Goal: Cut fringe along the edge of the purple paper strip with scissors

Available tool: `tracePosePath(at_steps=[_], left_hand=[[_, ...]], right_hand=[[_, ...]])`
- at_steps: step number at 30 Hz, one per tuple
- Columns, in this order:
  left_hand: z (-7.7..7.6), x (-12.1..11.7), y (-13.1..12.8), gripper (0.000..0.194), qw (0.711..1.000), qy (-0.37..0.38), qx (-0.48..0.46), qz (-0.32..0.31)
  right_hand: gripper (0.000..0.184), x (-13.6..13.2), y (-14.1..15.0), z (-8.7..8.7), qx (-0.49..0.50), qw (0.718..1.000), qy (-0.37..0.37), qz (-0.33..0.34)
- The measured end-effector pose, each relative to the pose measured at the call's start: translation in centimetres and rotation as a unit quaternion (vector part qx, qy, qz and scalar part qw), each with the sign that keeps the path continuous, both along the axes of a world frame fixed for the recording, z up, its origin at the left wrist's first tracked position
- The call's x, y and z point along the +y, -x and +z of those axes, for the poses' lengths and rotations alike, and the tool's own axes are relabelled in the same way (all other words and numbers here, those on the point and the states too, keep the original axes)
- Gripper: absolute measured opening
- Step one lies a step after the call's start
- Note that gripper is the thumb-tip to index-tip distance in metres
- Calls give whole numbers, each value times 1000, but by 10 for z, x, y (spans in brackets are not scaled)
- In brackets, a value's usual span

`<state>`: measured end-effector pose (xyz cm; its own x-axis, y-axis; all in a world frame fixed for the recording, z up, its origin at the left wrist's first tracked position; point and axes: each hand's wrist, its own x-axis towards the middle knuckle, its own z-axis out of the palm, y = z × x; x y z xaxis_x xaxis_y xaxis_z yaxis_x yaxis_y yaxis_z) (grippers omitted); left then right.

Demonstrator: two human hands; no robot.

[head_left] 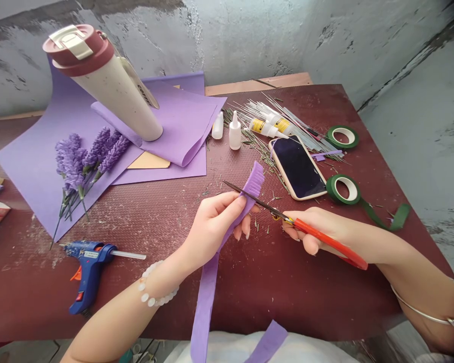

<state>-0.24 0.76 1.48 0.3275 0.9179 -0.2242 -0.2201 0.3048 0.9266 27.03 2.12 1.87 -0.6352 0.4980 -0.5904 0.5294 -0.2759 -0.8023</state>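
My left hand pinches a long purple paper strip between thumb and fingers. The strip's upper end is cut into a narrow fringe and sticks out beyond the thumb, while its tail hangs over the table's front edge toward my lap. In my right hand is a pair of scissors with red handles. Their dark blades lie across the strip at the lower end of the fringe, just above my left thumb. How far apart the blades are is hard to make out.
A blue glue gun lies at left, below purple flower stems. A tumbler stands on purple sheets. At right are a phone, green tape rolls, small white bottles and thin wires.
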Motion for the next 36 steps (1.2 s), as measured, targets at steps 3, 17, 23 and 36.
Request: tracePosePath(at_steps=[3, 17, 23, 36], left_hand=[[0, -1, 0, 36, 1000, 1, 1, -2], [-3, 1, -1, 32, 1000, -18, 14, -20], [-4, 0, -2, 32, 999, -32, 29, -13], [1, 4, 5, 30, 991, -62, 81, 82]], right_hand=[[30, 0, -1, 0, 2, 1000, 2, -3], [67, 2, -17, -27, 42, 998, -30, 23], [82, 2, -17, -24, 26, 997, -61, 39], [34, 1, -5, -2, -73, 992, -99, 32]])
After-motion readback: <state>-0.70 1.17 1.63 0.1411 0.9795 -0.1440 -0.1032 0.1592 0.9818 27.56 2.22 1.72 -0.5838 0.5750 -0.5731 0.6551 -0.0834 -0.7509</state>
